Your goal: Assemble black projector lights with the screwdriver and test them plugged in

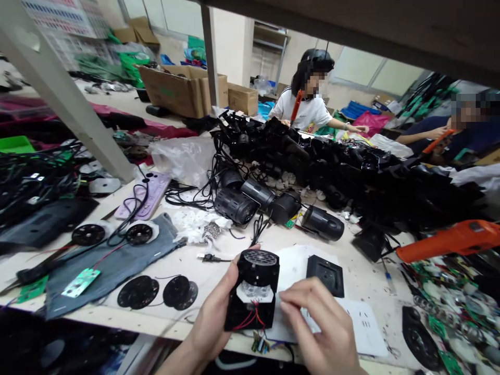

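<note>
My left hand (pixel 216 307) is wrapped round the side of an opened black device housing (pixel 269 271). The housing has a round grille on top, a clear and white part in the middle and red wires below. A small circuit board (pixel 260 344) dangles from those wires at the table edge. Just right of the housing is my right hand (pixel 322 317), thumb and forefinger brought together in a pinch. Whether anything small is between those fingertips cannot be seen. A white sheet (pixel 361 325) and a square black part (pixel 325 275) lie beyond my right hand.
Several black cylindrical devices (pixel 236 204) lie ahead, before a large heap of black parts (pixel 332 156). An orange power screwdriver (pixel 449 242) is at right, above loose circuit boards (pixel 437 325). Black discs (pixel 138 291) and a purple phone (pixel 144 197) lie left. Two people (pixel 302 107) sit opposite.
</note>
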`<state>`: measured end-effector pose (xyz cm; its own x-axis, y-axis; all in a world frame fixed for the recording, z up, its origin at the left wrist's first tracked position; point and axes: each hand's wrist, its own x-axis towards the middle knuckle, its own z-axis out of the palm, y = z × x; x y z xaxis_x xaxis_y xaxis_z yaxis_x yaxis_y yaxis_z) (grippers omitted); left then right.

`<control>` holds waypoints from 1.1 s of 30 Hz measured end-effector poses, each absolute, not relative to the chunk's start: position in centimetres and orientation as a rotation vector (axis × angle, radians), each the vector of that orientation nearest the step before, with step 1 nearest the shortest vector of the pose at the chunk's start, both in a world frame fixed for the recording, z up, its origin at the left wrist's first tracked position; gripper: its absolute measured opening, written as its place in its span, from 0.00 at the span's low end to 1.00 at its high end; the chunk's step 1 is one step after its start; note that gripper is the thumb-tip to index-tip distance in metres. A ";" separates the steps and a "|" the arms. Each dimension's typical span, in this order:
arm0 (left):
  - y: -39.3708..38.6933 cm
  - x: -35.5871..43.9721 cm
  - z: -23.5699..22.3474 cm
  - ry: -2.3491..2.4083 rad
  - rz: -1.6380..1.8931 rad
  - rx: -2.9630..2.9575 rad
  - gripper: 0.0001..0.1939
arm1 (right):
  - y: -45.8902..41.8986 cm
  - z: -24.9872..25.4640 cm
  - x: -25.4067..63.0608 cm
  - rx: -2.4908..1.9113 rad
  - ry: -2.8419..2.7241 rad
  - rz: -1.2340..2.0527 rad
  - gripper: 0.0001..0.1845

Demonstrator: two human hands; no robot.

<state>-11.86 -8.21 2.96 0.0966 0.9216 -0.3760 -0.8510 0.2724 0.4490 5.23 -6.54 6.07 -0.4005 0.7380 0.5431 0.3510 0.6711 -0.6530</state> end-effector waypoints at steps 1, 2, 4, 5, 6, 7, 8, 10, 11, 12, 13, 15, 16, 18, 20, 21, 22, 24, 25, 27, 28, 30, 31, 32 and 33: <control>-8.2 -11.6 3.0 0.677 1.344 0.172 0.27 | -7.0 5.5 5.1 -0.830 -1.987 0.557 0.12; -8.2 -11.3 3.1 0.689 1.367 0.215 0.27 | -7.3 5.1 5.0 -0.820 -1.958 0.552 0.12; -8.2 -10.9 3.3 0.710 1.394 0.288 0.26 | -7.5 4.4 4.9 -0.805 -1.909 0.542 0.12; -8.2 -10.8 3.4 0.722 1.398 0.313 0.26 | -7.5 4.3 4.9 -0.792 -1.909 0.538 0.11; -8.2 -10.7 3.4 0.732 1.397 0.331 0.26 | -7.5 4.2 5.0 -0.781 -1.920 0.532 0.11; -8.2 -10.6 3.5 0.735 1.390 0.340 0.25 | -7.4 4.1 5.2 -0.771 -1.941 0.524 0.11; -8.2 -10.5 3.6 0.734 1.380 0.343 0.25 | -7.3 4.1 5.4 -0.763 -1.965 0.515 0.11; -8.2 -10.4 3.7 0.727 1.363 0.346 0.25 | -7.2 4.2 5.7 -0.755 -1.999 0.492 0.11; -8.2 -10.3 3.7 0.724 1.361 0.352 0.26 | -7.2 4.2 5.8 -0.755 -2.003 0.477 0.11; -8.2 -10.2 3.8 0.722 1.362 0.361 0.26 | -7.1 4.2 5.9 -0.758 -1.995 0.458 0.11; -8.2 -10.1 3.8 0.722 1.361 0.371 0.26 | -7.1 4.2 5.9 -0.761 -1.982 0.435 0.11; -8.2 -10.0 3.8 0.718 1.346 0.384 0.27 | -7.1 4.1 5.9 -0.762 -1.959 0.390 0.12; -8.1 -9.9 3.8 0.720 1.336 0.388 0.27 | -7.1 4.0 5.9 -0.758 -1.954 0.371 0.12; -8.1 -9.7 3.7 0.740 1.329 0.398 0.27 | -7.1 3.8 5.9 -0.750 -1.959 0.343 0.12; -8.0 -9.6 3.6 0.763 1.336 0.415 0.26 | -7.2 3.7 6.0 -0.749 -1.973 0.316 0.12; -7.9 -9.5 3.6 0.766 1.336 0.423 0.26 | -7.2 3.7 6.1 -0.752 -1.977 0.304 0.12; -7.9 -9.5 3.6 0.758 1.327 0.428 0.26 | -7.3 3.7 6.2 -0.756 -1.979 0.294 0.12; -7.7 -9.4 3.6 0.717 1.286 0.433 0.28 | -7.4 3.6 6.4 -0.763 -1.972 0.284 0.12; -7.7 -9.4 3.7 0.689 1.259 0.434 0.30 | -7.5 3.6 6.6 -0.767 -1.966 0.282 0.12; -7.6 -9.3 4.0 0.639 1.206 0.428 0.34 | -7.5 3.5 6.8 -0.778 -1.957 0.285 0.12; -7.5 -9.2 4.1 0.621 1.186 0.422 0.35 | -7.5 3.4 7.0 -0.783 -1.953 0.286 0.12; -7.6 -8.9 4.4 0.610 1.170 0.415 0.36 | -7.5 3.4 7.2 -0.790 -1.946 0.284 0.13; -7.6 -8.7 4.5 0.619 1.172 0.417 0.36 | -7.5 3.4 7.3 -0.793 -1.942 0.279 0.13; -7.6 -8.5 4.5 0.633 1.174 0.420 0.35 | -7.6 3.4 7.3 -0.796 -1.939 0.268 0.12; -7.6 -8.4 4.6 0.647 1.175 0.423 0.36 | -7.7 3.5 7.4 -0.798 -1.938 0.251 0.12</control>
<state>-8.41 -7.62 4.61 0.2390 0.9400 -0.2433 -0.7087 0.3401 0.6181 7.41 -7.72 3.47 -0.2976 0.6276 0.7194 0.4236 0.7621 -0.4897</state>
